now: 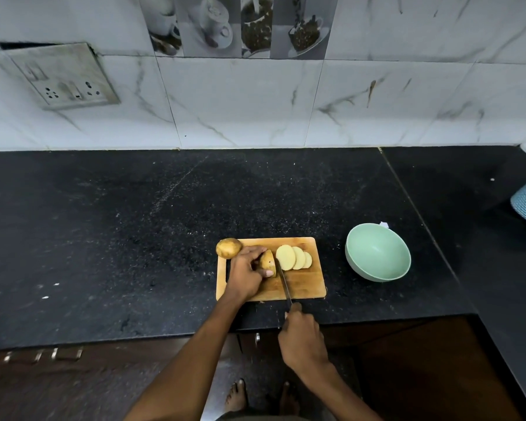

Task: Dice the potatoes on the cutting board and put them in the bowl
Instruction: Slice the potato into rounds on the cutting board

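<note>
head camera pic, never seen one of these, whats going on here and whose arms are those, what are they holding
There is no machine here. The picture comes from a wide-angle camera worn on a person's head, looking down, so the two arms are that person's own.

On the black counter lies a wooden cutting board. The left hand grips a partly cut potato. The right hand holds a knife, its blade set against the potato's cut face.

Three slices lie overlapping on the board, to the right of the blade. A whole potato rests at the board's far left corner. A green bowl stands to the right of the board, with nothing in it yet.
</note>
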